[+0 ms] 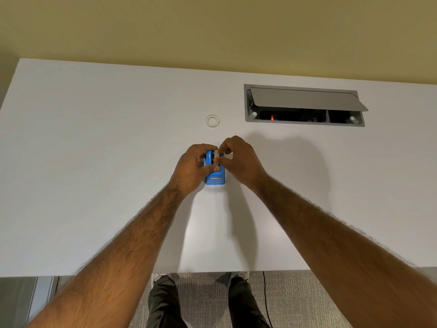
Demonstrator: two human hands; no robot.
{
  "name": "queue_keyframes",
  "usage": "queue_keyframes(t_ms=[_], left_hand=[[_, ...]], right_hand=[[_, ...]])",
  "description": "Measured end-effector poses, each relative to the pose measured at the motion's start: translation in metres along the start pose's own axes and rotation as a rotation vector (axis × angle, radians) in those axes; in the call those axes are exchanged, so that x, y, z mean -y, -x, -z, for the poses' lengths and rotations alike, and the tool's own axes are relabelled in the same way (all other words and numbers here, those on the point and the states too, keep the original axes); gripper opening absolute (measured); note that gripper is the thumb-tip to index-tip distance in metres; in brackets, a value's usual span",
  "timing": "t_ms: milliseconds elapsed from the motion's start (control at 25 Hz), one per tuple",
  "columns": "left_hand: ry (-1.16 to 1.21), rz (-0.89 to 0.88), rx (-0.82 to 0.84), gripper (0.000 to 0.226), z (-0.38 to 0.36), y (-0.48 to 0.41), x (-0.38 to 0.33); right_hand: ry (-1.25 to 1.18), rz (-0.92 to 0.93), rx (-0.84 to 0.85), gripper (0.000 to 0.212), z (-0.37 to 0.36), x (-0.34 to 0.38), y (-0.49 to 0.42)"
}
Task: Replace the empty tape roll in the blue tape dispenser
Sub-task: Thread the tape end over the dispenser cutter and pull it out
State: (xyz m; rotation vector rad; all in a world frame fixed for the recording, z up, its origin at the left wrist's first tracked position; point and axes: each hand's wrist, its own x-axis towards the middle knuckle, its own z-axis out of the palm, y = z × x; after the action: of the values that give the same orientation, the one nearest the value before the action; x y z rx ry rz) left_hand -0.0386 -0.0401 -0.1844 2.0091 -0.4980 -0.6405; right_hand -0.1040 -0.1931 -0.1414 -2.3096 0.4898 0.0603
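The blue tape dispenser point(214, 179) stands on the white table point(94, 162) near its middle. My left hand point(192, 168) grips the dispenser from the left, fingers curled over its top. My right hand point(238, 159) pinches a small whitish piece, seemingly a tape roll or its core point(216, 153), at the dispenser's top slot. What sits inside the slot is hidden by my fingers. A white tape ring point(212, 120) lies flat on the table, apart from both hands, farther back.
A grey cable box point(305, 105) with its lid raised is sunk into the table at the back right. The table's near edge runs just above my legs and a thin black cable point(266, 301) on the carpet.
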Motion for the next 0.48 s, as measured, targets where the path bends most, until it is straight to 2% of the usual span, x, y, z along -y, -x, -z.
queue_keyframes(t_ms=[200, 480], left_hand=[[-0.018, 0.009, -0.021, 0.049, -0.001, 0.001, 0.000], [-0.011, 0.017, -0.041, 0.049, 0.000, 0.002, -0.003]], right_hand=[[-0.007, 0.001, -0.001, 0.014, 0.000, 0.004, -0.004], [-0.073, -0.088, -0.004, 0.014, 0.000, 0.005, -0.011]])
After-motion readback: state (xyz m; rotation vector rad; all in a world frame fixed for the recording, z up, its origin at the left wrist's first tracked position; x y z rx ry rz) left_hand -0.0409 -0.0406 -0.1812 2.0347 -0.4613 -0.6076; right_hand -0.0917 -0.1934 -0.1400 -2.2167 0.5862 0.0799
